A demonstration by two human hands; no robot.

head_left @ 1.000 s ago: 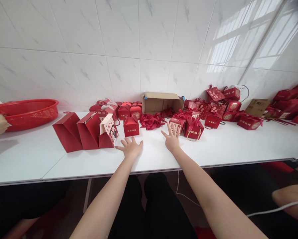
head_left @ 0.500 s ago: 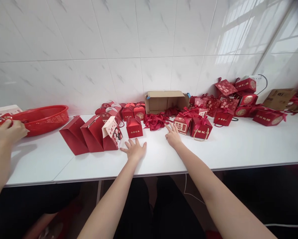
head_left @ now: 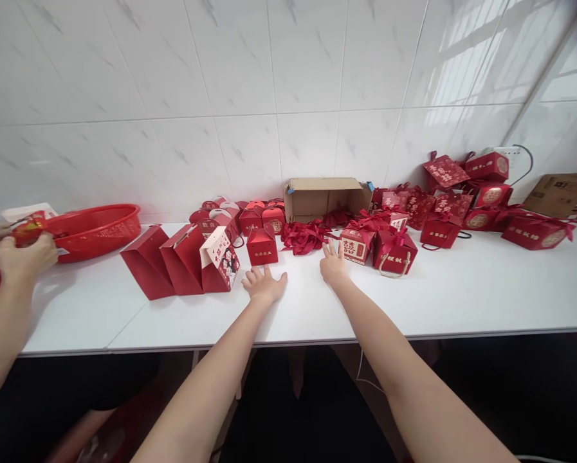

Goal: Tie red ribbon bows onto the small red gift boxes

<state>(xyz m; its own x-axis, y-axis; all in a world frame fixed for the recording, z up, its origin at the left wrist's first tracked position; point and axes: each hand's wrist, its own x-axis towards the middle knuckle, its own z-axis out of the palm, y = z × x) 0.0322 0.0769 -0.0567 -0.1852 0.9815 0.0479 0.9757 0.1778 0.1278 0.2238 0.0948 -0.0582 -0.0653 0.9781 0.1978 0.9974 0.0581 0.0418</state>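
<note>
My left hand (head_left: pixel 263 285) lies on the white table with its fingers spread, just in front of a small red gift box (head_left: pixel 262 247). Further right, my right hand (head_left: pixel 333 263) rests on the table with fingers stretched out, holding nothing. Its fingertips are close to a pile of dark red ribbons (head_left: pixel 303 238) and beside a gift box with a cream label (head_left: pixel 357 245). A red gift box with a rope handle (head_left: pixel 395 253) stands right of that one. Left of my left hand stand several taller red boxes (head_left: pixel 179 260), one with a printed cream panel.
An open cardboard box (head_left: pixel 327 200) lies against the tiled wall behind the ribbons. More red gift boxes (head_left: pixel 491 193) are piled at the back right. On the left, a co-worker's hands (head_left: pixel 27 254) hold a red packet beside a red basin (head_left: pixel 98 235).
The view has shifted slightly, so the table things appear further right. My hands stay on the table, fingers still out. The co-worker's hands have moved right with the red packet now showing.
</note>
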